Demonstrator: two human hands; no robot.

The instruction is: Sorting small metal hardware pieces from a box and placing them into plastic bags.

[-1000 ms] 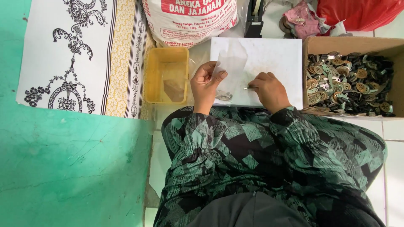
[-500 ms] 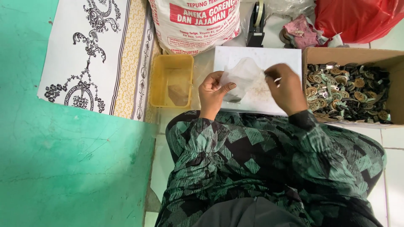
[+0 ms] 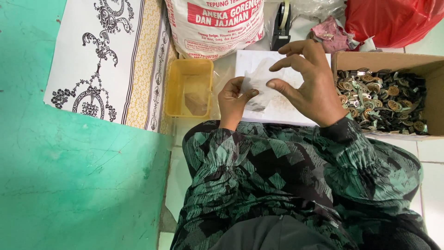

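1. The left hand (image 3: 235,98) pinches the lower edge of a small clear plastic bag (image 3: 261,85), with something small and dark inside.
2. The right hand (image 3: 309,83) pinches the bag's right side between thumb and forefinger, its other fingers spread above.
3. The bag hangs just over a white rectangular board (image 3: 282,109).
4. To the left sits a yellow plastic tub (image 3: 188,88); to the right, a brown cardboard box (image 3: 434,69) of small metal pieces (image 3: 381,99).
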